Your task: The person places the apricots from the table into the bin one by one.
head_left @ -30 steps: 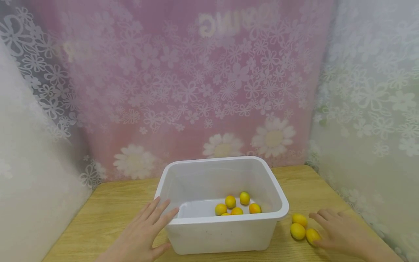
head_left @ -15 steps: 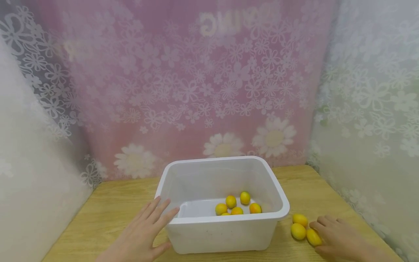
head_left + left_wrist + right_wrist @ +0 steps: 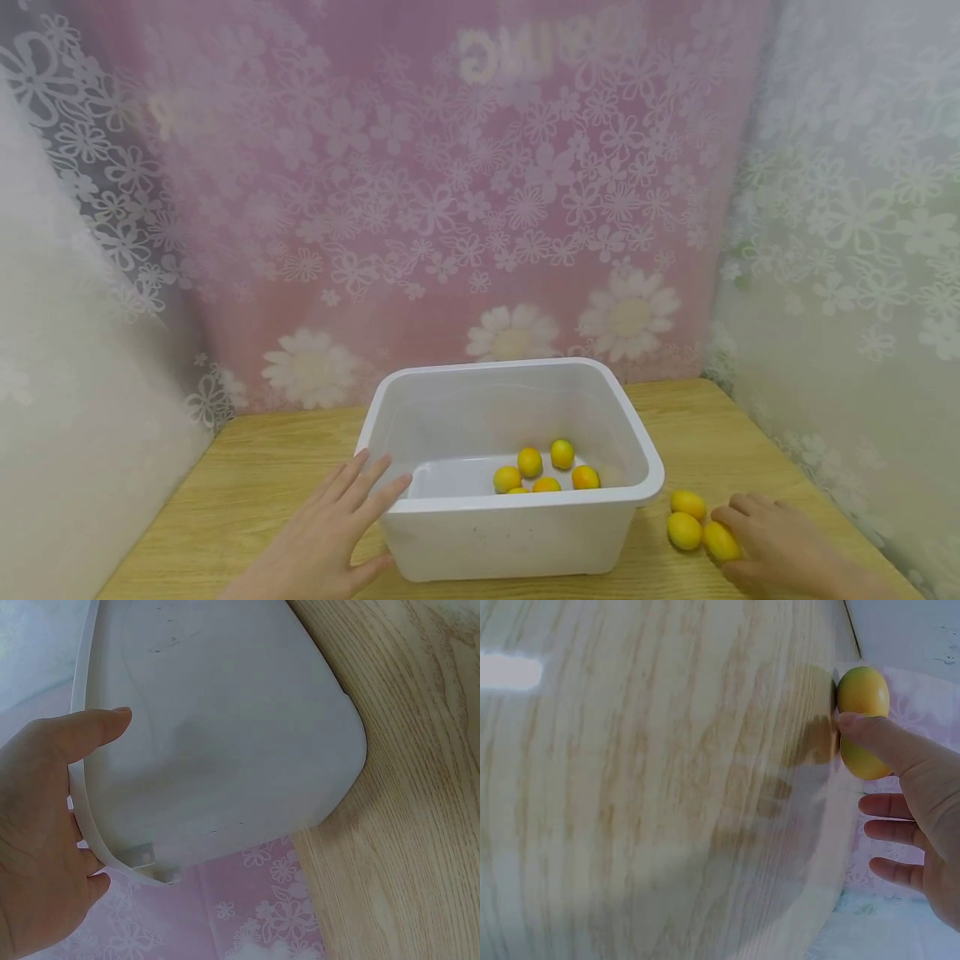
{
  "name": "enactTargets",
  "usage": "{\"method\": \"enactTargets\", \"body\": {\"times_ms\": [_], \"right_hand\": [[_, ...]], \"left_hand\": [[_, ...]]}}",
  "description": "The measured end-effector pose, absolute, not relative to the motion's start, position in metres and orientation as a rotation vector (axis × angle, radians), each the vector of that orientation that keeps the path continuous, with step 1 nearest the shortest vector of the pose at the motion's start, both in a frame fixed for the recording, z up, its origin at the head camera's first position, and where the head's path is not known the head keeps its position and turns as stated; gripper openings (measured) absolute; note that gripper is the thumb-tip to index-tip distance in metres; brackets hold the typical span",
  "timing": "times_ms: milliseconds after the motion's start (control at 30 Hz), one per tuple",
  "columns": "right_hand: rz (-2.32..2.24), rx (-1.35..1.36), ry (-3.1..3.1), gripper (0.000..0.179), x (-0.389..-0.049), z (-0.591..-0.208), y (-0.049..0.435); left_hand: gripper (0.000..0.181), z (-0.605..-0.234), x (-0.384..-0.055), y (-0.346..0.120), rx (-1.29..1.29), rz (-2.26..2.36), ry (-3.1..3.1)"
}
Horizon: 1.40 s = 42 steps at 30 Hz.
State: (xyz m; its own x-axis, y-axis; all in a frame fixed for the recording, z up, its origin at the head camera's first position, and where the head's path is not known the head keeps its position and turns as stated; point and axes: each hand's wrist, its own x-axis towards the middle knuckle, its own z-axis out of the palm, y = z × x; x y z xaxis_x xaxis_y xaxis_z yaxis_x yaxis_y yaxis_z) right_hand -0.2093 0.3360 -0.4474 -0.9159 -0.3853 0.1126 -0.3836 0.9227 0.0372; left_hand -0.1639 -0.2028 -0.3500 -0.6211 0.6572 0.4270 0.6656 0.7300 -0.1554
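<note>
In the head view, a white plastic bin [image 3: 517, 537] stands on the table with several small oval yellow-orange fruits [image 3: 529, 462] inside. My left hand [image 3: 318, 529] rests at the bin's near-left corner, fingers straight and spread. The left wrist view has its thumb [image 3: 105, 729] in front of the outer wall, the other fingers beyond the rim. Right of the bin, my right hand [image 3: 780, 542] pinches a fruit [image 3: 722, 542] between thumb and fingers on the table. Two more fruits [image 3: 684, 531] lie just left of it. In the right wrist view, the thumb crosses yellow-orange fruit [image 3: 864, 761], partly hiding it.
The light wood-grain table [image 3: 225, 492] carries the bin. A pink flowered curtain [image 3: 450, 208] hangs behind it, and a pale flowered sheet [image 3: 840, 250] closes off the right side. Another pale sheet [image 3: 75, 358] runs along the left.
My right hand has shifted slightly and its fingers have closed round the nearest fruit. The left hand and the bin have stayed in place.
</note>
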Motion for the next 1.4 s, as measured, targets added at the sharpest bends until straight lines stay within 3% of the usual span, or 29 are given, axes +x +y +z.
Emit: {"method": "enactTargets", "body": {"times_ms": [600,833,1400], "right_hand": [[0.048,0.799,-2.613,0.050,-0.223,-0.417,0.359],[0.028,0.829,-2.496,0.052,-0.235,-0.394,0.353],[0.016,0.789,-2.616,0.052,-0.256,-0.337,0.325]], "left_hand": [[0.081,-0.349,-0.164,-0.203,-1.022,-0.015,-2.439],[0.075,-0.347,-0.163,-0.203,-1.025,-0.013,-2.470],[0.083,-0.347,-0.163,-0.202,-1.017,-0.013,-2.483]]}}
